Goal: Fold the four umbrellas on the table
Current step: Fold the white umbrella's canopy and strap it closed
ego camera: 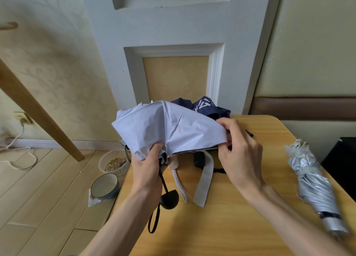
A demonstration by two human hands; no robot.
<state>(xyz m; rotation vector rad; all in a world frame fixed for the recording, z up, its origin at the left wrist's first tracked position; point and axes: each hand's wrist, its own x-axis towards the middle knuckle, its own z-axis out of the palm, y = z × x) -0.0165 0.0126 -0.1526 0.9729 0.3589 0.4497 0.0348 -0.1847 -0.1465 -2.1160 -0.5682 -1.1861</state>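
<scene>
Pinching canopy edge of pale umbrella (pixel 169 128).

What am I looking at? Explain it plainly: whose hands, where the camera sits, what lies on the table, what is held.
No machine here: these are a person's two bare hands, filmed by one camera worn on the head, looking down. The left hand grips the pale umbrella near its shaft, and the right hand pinches its cloth edge. Its black handle hangs below the left hand. On the wooden table, a navy umbrella lies behind, and a silver umbrella at the right is already folded.
</scene>
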